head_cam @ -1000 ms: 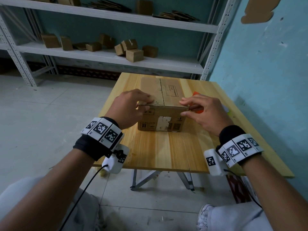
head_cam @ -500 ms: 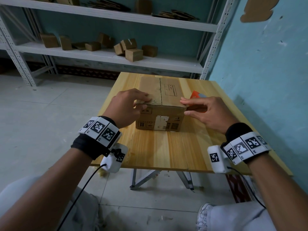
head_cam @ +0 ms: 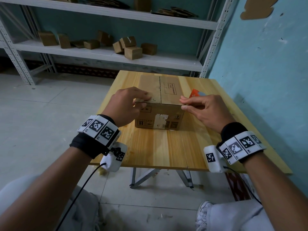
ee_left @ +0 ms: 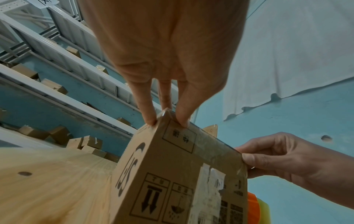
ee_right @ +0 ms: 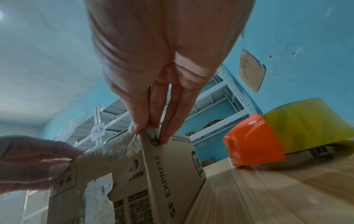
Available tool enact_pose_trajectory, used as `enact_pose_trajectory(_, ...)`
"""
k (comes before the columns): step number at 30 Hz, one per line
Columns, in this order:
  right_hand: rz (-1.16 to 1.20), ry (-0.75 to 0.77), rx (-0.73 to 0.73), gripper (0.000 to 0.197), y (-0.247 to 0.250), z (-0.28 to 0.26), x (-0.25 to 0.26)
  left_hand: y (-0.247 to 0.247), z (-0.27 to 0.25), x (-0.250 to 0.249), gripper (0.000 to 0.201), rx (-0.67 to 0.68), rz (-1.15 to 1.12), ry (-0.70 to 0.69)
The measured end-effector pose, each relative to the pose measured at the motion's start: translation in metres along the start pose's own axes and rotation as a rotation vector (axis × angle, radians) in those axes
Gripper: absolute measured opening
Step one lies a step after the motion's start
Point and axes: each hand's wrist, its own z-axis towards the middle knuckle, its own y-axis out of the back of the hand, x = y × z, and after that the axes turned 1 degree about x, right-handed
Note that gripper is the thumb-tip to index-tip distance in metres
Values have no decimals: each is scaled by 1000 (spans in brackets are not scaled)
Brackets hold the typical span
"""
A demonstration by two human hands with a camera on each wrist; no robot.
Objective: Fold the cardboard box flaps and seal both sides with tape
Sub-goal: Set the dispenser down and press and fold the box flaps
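The closed cardboard box is pinched at its near top corners by the left hand and right hand, clear tape apparently being pressed down; firm smoothing along that edge is likely needed next.

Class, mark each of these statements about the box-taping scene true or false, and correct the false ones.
1. The cardboard box stands on the wooden table. True.
2. The left hand holds the tape dispenser. False: it pinches the box's near left top corner; the tape dispenser lies on the table, right of the box.
3. The right hand pinches the box's near right top corner. True.
4. The box's top flaps stand open. False: they are folded shut.
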Motion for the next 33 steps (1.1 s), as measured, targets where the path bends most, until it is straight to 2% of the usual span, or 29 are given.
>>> enact_pose_trajectory(5,-13,10,-12,24,0,0,2,1,0,1,30,5,-12,11)
enact_pose_trajectory(11,-43,8,85,37,6,-1,1,0,0,1,30,7,-2,25)
enact_pose_trajectory(19,-140,38,-36,37,-4,0,6,-1,0,0,29,-5,6,9)
enact_pose_trajectory(33,-448,77,-38,38,-16,3,15,-2,0,2,29,-2,16,1)
